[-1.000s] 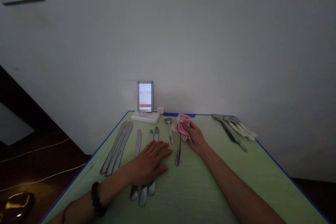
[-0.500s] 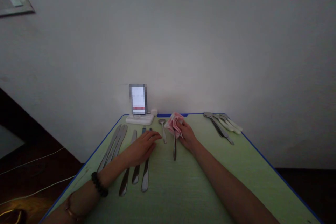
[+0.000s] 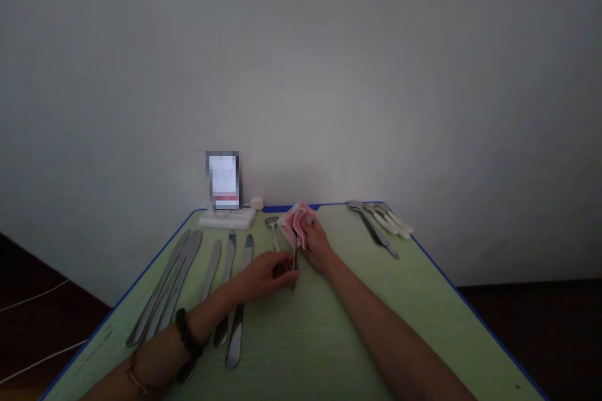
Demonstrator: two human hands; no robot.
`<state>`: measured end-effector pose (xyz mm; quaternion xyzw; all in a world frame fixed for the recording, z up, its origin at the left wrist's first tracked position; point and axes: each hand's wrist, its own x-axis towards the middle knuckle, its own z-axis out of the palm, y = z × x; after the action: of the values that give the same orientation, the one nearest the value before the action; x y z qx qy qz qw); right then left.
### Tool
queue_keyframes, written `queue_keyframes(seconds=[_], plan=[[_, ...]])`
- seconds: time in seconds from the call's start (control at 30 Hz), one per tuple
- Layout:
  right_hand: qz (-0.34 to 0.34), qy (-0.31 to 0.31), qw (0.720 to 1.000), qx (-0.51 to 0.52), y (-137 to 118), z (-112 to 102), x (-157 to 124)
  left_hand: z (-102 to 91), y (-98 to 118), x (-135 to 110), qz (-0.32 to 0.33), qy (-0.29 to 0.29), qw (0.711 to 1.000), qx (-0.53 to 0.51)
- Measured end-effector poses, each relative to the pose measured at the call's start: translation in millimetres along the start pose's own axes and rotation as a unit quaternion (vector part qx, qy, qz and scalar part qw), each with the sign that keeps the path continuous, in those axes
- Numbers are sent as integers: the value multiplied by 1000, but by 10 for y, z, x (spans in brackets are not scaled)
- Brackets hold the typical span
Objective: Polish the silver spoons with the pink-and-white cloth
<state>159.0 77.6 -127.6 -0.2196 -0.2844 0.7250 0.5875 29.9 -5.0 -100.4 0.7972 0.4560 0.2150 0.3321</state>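
My left hand (image 3: 264, 276) reaches to the handle end of a steel utensil (image 3: 294, 257) lying on the green table (image 3: 329, 338), its fingers closed on the handle tip. My right hand (image 3: 316, 245) presses a folded pink cloth (image 3: 294, 224) over the utensil's far end. A spoon (image 3: 273, 230) lies just left of the cloth. Three table knives (image 3: 230, 276) lie side by side under my left forearm, with more knives (image 3: 169, 282) nearer the left edge.
A phone on a white stand (image 3: 224, 200) stands against the wall at the table's far edge. Several spoons and white-handled utensils (image 3: 379, 222) lie at the far right. The table has a blue rim; dark floor and a white cable (image 3: 32, 360) lie to the left.
My left hand has lifted off the knives and moved right to the handle of the utensil under the cloth. The view has shifted to the right.
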Motion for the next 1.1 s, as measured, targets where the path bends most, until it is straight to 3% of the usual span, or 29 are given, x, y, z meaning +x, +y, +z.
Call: queue_keyframes(seconds=[0.13,0.33,0.47,0.73,0.9,1.1], plan=[[26,6,1000,0,-4,-4,-16,60,-37,15,-45,34,998,21],[51,-32,998,-8,-34,38,-68,64,-103,17,-92,58,991,-73],[55,-49,997,-37,-49,70,-93,34,-72,5,-80,60,987,-125],[52,-52,996,-56,-55,87,-119,23,-65,3,-49,84,988,-123],[70,-44,996,-25,-35,82,-105,44,-82,-1,-77,67,980,-169],[106,-90,990,-12,-45,71,-86,38,-121,10,-75,81,977,-183]])
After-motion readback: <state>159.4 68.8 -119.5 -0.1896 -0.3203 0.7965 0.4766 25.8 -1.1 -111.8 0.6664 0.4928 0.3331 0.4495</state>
